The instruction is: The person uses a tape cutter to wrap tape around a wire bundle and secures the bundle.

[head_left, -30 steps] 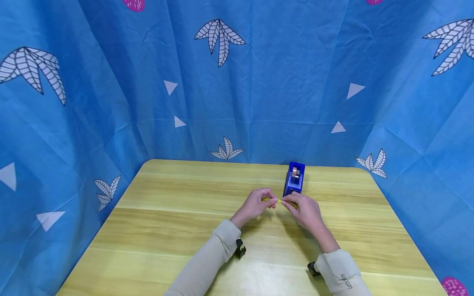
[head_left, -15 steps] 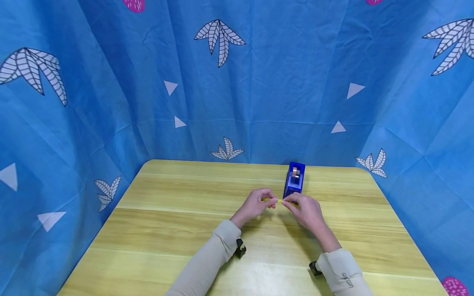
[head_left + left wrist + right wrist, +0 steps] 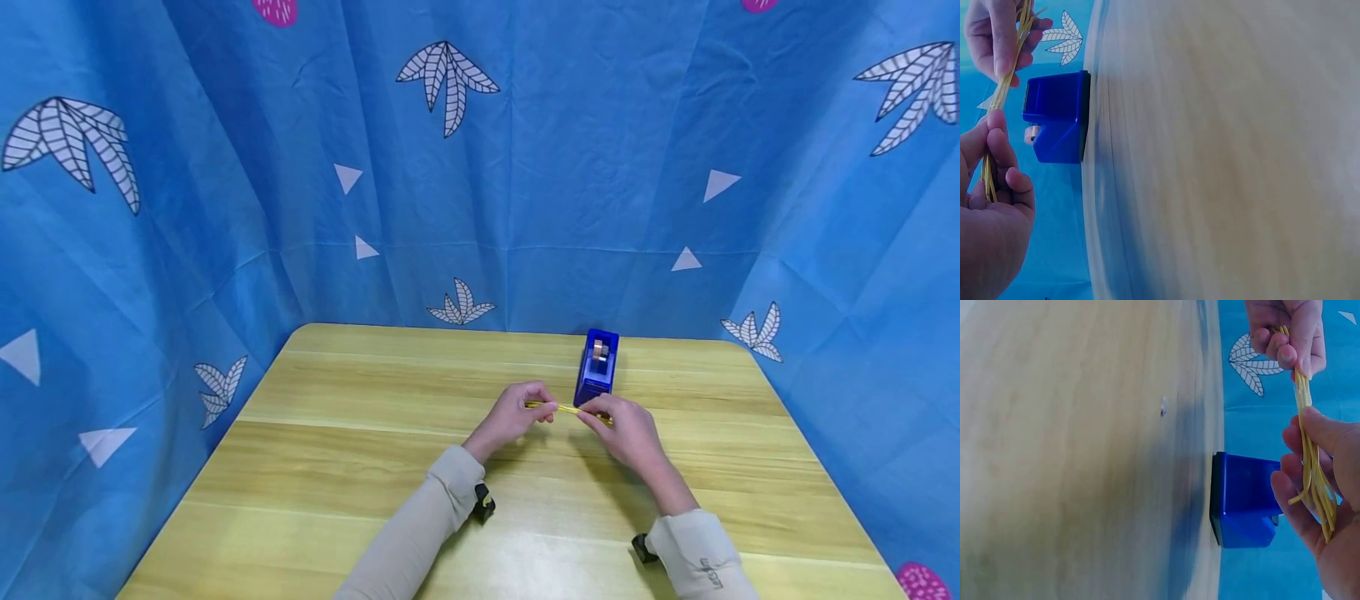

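A bundle of thin yellow strands (image 3: 567, 409) stretches between my two hands above the table. My left hand (image 3: 522, 410) pinches one end between thumb and fingers, and my right hand (image 3: 624, 427) pinches it further right. From the right hand the loose ends fan out across the palm, as the yellow strands (image 3: 1317, 487) show in the right wrist view. A pale, shiny patch shows on the short stretch between the hands; what it is I cannot tell. Just behind the right hand stands a blue tape dispenser (image 3: 595, 375), which neither hand touches.
The wooden table (image 3: 360, 450) has rounded far corners. Directly behind it and at both sides hangs a blue patterned cloth (image 3: 585, 167). In the right wrist view a small whitish speck (image 3: 1164, 406) is on the tabletop.
My hands have drawn slightly apart, the right one shifting a little right and down. More of the yellow bundle shows between them. The tape dispenser has stayed in place.
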`<move>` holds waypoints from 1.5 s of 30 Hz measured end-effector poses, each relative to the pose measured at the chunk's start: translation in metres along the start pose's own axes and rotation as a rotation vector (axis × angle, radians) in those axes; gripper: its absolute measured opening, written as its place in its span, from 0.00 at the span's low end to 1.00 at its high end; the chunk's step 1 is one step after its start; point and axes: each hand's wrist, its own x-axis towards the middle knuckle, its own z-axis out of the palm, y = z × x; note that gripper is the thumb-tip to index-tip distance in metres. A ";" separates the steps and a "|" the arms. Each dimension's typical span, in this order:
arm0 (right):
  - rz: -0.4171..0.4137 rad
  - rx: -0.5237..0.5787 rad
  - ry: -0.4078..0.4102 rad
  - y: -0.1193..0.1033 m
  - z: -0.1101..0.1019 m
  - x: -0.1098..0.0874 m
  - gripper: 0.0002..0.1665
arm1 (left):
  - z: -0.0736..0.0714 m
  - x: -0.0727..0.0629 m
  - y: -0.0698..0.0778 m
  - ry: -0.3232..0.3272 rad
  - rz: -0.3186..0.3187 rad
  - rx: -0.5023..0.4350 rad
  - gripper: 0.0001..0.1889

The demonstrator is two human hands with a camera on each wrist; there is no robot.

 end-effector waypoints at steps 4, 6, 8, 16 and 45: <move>-0.006 0.013 0.013 0.003 -0.001 -0.003 0.07 | -0.002 -0.001 -0.001 -0.005 -0.006 0.003 0.09; -0.006 0.019 0.020 0.004 -0.001 -0.005 0.07 | -0.004 -0.001 -0.001 -0.001 -0.005 0.002 0.08; -0.001 0.031 0.026 0.006 -0.001 -0.006 0.07 | -0.006 -0.002 -0.001 0.005 -0.006 0.002 0.08; 0.014 0.047 0.008 0.011 -0.002 -0.010 0.08 | -0.012 -0.005 -0.004 0.001 0.001 0.028 0.08; 0.066 0.239 0.054 0.012 -0.003 -0.012 0.06 | -0.029 -0.017 -0.004 -0.007 -0.025 0.097 0.07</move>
